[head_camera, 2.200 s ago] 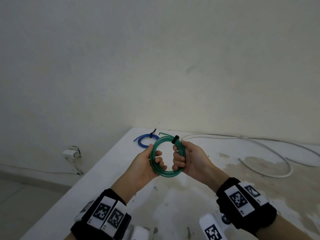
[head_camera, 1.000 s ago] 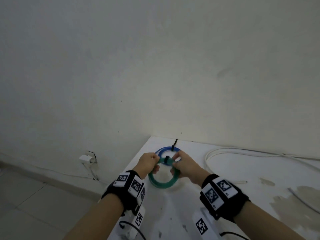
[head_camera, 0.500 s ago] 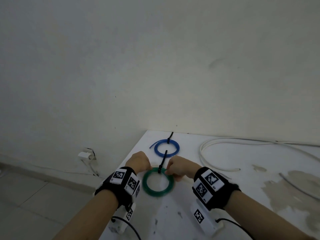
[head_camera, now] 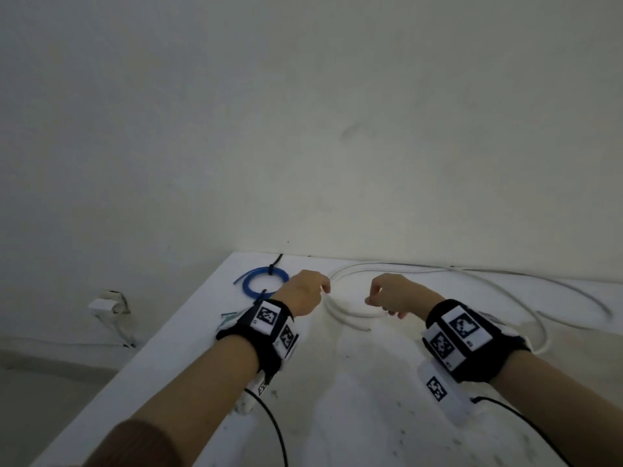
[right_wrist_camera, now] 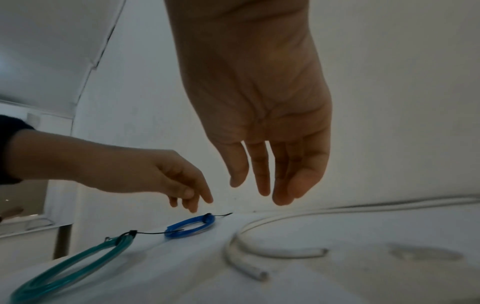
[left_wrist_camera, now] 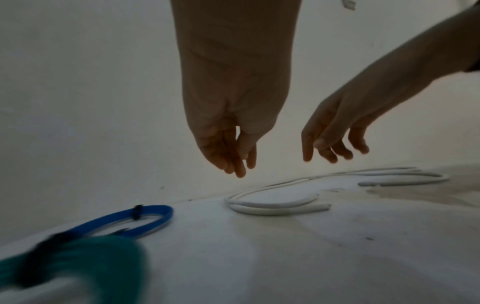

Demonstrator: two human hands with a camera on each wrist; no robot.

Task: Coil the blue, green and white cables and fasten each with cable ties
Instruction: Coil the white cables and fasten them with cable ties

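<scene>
Since half a second ago: both my hands have left the green coil and lifted over the white cable.

Item 1. My left hand: above the table, holding nothing, fingers hanging loosely downward, close together.

Item 2. My right hand: above the table, holding nothing, fingers relaxed and pointing down, slightly parted.

Item 3. Green translucent cable coiled into a flat ring: lies on the table near its left edge, under my left wrist and mostly hidden in the head view. Bound by a black cable tie at its far side; the tie's loose tail runs across towards the blue coil.

Item 4. Blue cable coiled into a small flat ring: lies near the table's far left corner, beyond the green coil. A second black cable tie binds its far side, the tail pointing towards the wall.

Item 5. Long white round cable, uncoiled: lies in loose curves from below my hands away to the right along the wall. One cut end points towards me.

Item 6. White table top, scuffed and stained: set against a plain pale wall. Grey stain on the right.

Item 7. Floor, left of the table, with a white wall socket and a wire low on the wall.
</scene>
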